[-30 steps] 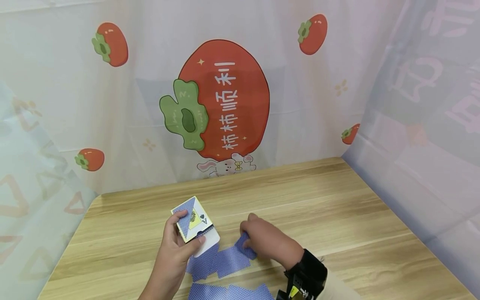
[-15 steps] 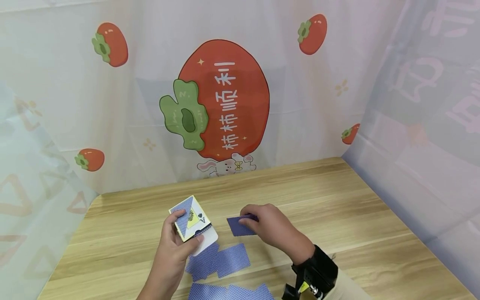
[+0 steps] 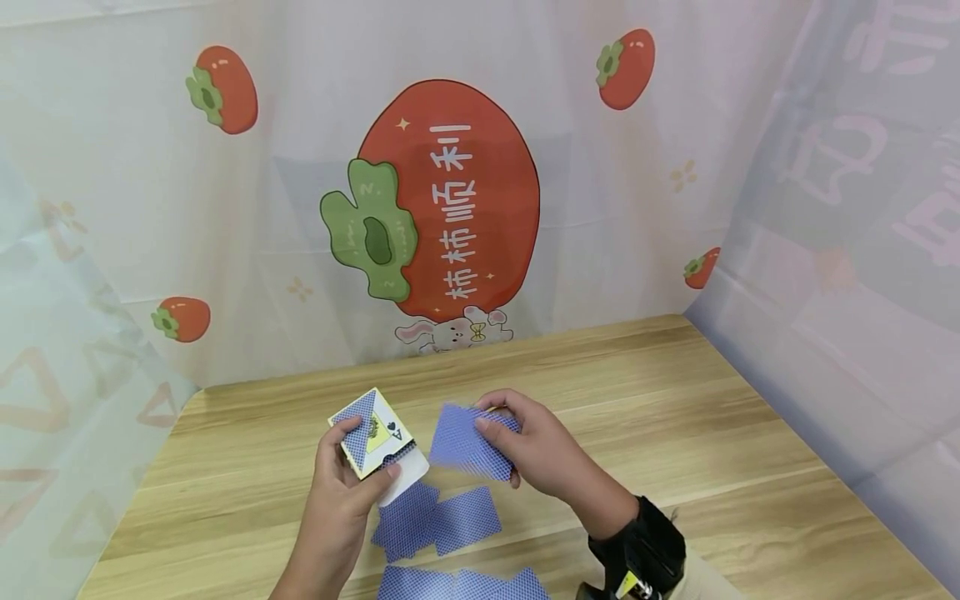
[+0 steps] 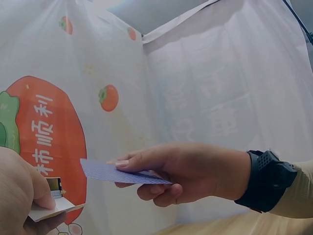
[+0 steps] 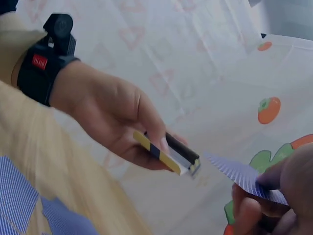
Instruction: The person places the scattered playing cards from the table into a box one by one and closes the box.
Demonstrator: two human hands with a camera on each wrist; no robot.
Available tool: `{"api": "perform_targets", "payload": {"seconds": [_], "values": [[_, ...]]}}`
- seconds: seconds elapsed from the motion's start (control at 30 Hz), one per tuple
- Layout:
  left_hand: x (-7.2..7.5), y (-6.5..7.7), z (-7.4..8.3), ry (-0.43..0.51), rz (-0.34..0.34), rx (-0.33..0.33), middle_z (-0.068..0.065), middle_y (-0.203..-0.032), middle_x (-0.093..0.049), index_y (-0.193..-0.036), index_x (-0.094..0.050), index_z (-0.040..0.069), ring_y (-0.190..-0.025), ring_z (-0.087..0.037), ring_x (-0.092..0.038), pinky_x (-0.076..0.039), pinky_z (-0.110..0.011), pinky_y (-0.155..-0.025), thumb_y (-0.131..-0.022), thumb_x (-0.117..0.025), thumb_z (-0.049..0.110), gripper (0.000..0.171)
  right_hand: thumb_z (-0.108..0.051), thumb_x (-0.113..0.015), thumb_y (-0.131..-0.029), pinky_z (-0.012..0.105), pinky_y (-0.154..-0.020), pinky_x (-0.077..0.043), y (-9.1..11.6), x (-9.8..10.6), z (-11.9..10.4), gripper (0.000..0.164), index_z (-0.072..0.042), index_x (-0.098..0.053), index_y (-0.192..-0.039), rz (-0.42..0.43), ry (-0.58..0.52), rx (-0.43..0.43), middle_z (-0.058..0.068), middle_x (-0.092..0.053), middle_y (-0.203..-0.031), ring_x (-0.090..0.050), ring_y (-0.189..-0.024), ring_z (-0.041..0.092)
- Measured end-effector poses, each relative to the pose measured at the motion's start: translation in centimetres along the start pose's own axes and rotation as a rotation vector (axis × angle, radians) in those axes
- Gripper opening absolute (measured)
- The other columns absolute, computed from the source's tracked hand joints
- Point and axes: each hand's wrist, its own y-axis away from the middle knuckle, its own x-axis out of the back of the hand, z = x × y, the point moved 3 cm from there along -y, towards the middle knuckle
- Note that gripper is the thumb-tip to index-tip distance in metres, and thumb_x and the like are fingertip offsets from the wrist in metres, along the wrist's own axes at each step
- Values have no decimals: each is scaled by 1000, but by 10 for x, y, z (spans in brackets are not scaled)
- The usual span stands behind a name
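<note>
My left hand (image 3: 335,497) grips a playing-card box (image 3: 384,429) with an ace of spades printed on its blue and white front. The box is tilted, and its white flap (image 3: 405,478) hangs open under my thumb, towards me. To the right, my right hand (image 3: 546,454) pinches blue-backed playing cards (image 3: 461,440) between thumb and fingers. How many cards are held cannot be told. They are raised above the table, close to the box's open end but apart from it. The right wrist view shows the box opening (image 5: 178,152) facing these cards.
Several blue-backed cards (image 3: 467,521) lie face down on the wooden table (image 3: 675,400), some overlapping. Another row of cards (image 3: 420,583) lies nearer me, cut off by the frame's bottom. A printed cloth (image 3: 600,233) hangs behind and at both sides.
My right hand has lifted cards off the table and turned their backs upward, towards the box. My left hand has shifted slightly left with the box.
</note>
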Motion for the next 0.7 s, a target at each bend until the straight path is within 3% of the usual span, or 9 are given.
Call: {"api": "perform_targets", "payload": {"seconds": [0.07,0.3,0.4,0.7], "values": [[0,0,0,3,2,2,-18,-149,-23,-146,-21,16,-123,-9,-52,-53,-22,-94,-88,-63,-14,78,-23,-63,-102,26,-42,-48,1,-4,-1,27,-13,-59,-127,-46,-28,-9,10,-64,-99,-56,-59,17],[-1,2,2,4,3,-11,-12,-148,-26,-146,-21,16,-127,-10,-49,-50,-20,-96,-88,-64,-11,77,-25,-64,-100,21,-41,-35,3,-17,3,29,-16,-67,-127,-149,-73,-71,5,-62,-78,-43,-48,13],[-1,2,3,1,-3,-11,-10,-149,-25,-146,-21,17,-130,-11,-47,-50,-19,-98,-89,-65,-10,77,-25,-65,-100,21,-41,-33,3,-20,5,27,-17,-69,-125,-177,-72,-86,4,-63,-79,-40,-47,12],[-2,2,2,4,-37,-15,-10,-151,-21,-147,-19,16,-133,-16,-43,-50,-20,-98,-89,-65,-10,78,-23,-65,-100,21,-36,-40,2,-26,9,24,-25,-69,-123,-212,-89,-101,5,-64,-72,-47,-41,11]]}}
